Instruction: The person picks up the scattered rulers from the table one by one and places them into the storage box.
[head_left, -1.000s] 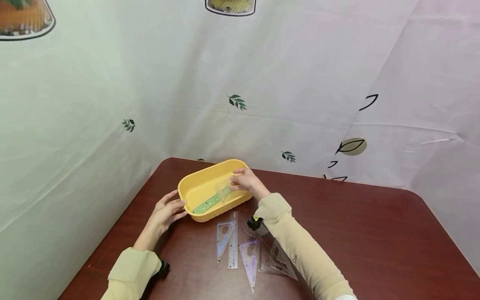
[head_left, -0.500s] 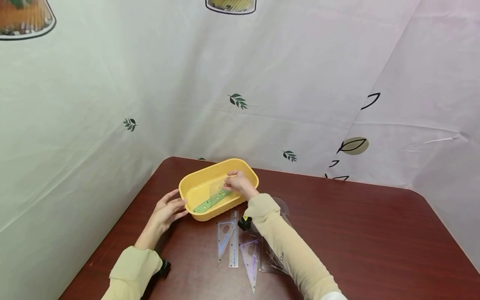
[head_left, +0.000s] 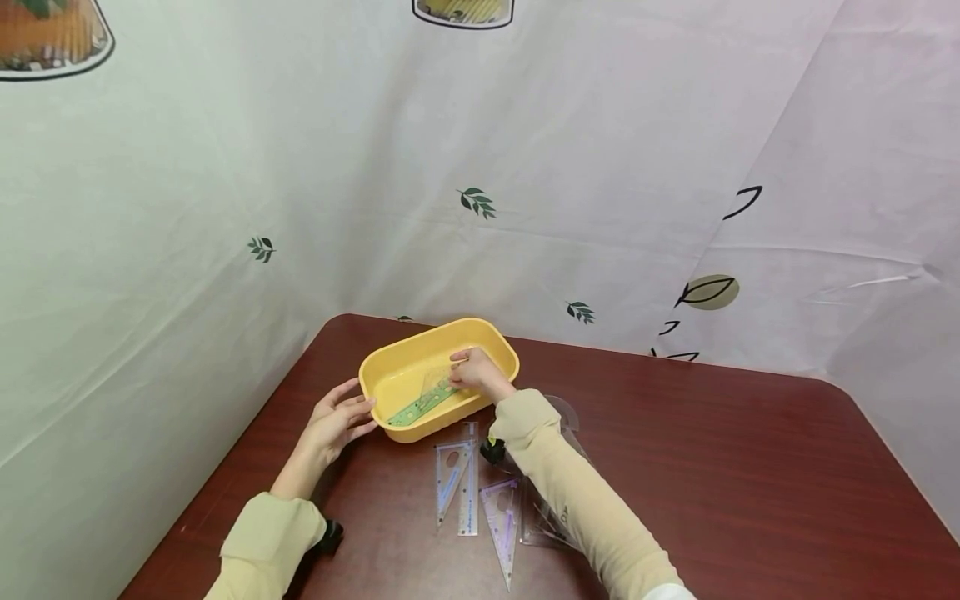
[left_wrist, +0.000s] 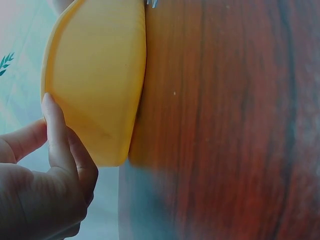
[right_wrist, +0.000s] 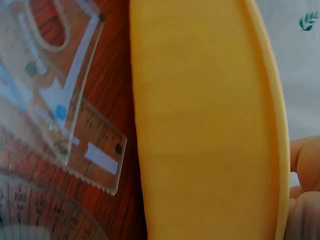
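A yellow plastic bin [head_left: 405, 362] sits near the back edge of the table. Its left rim is pinched by my left hand [head_left: 333, 423], with the index finger on the outer wall and the thumb behind the rim in the left wrist view. Inside the bin lie a green ruler [head_left: 412, 411] with cut-out shapes and a clear set square [head_left: 435, 381] overlapping it. My right hand [head_left: 476, 372] reaches over the near side, its curled fingertips at the right edge of the set square. In the right wrist view the bin wall [right_wrist: 205, 120] hides most of this hand.
In front of the bin lie a blue-marked set square [head_left: 448, 479], a clear ruler [head_left: 468, 492] and a purple-marked set square [head_left: 501, 517]. A clear protractor [head_left: 561, 410] and other clear pieces lie partly under my right sleeve. A fabric wall [head_left: 420, 258] stands behind the table.
My right hand has moved left and lower inside the bin, bringing the clear set square down over the green ruler. My left hand keeps its hold on the rim.
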